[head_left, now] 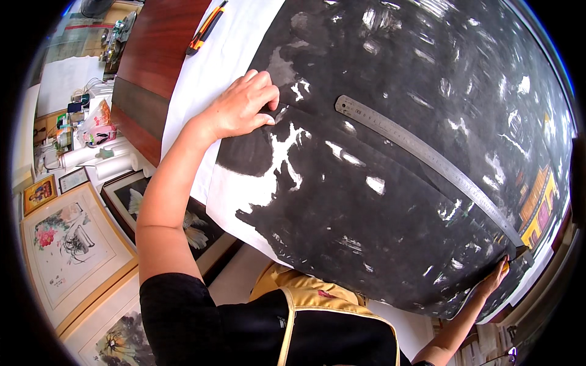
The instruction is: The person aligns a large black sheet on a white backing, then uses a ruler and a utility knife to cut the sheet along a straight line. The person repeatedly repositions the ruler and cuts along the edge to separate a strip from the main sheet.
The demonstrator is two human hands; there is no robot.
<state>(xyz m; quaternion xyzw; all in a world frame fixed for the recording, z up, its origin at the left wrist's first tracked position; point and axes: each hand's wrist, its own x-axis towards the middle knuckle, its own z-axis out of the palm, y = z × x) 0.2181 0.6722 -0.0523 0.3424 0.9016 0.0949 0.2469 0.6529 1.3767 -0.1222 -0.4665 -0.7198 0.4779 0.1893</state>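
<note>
A large sheet with a black and white painting [342, 201] covers the work surface in front of me. My left hand [247, 104] is over its left part, fingers curled in and thumb near the index finger; whatever they may pinch is hidden. From near that hand a thin straight seam runs rightward across the dark paint. My right hand [495, 277] is at the far right, closed round a small thing of which only a yellow bit shows. Just beyond it is the end of a long steel ruler [427, 152], which lies slantwise on the painting.
An orange and black utility knife [207, 27] lies on white paper [198, 91] at the upper left, beside a reddish-brown board [152, 55]. Framed pictures [79, 244] stand lower left, near white paper rolls [116, 165]. A yellow-edged apron [290, 299] covers my front.
</note>
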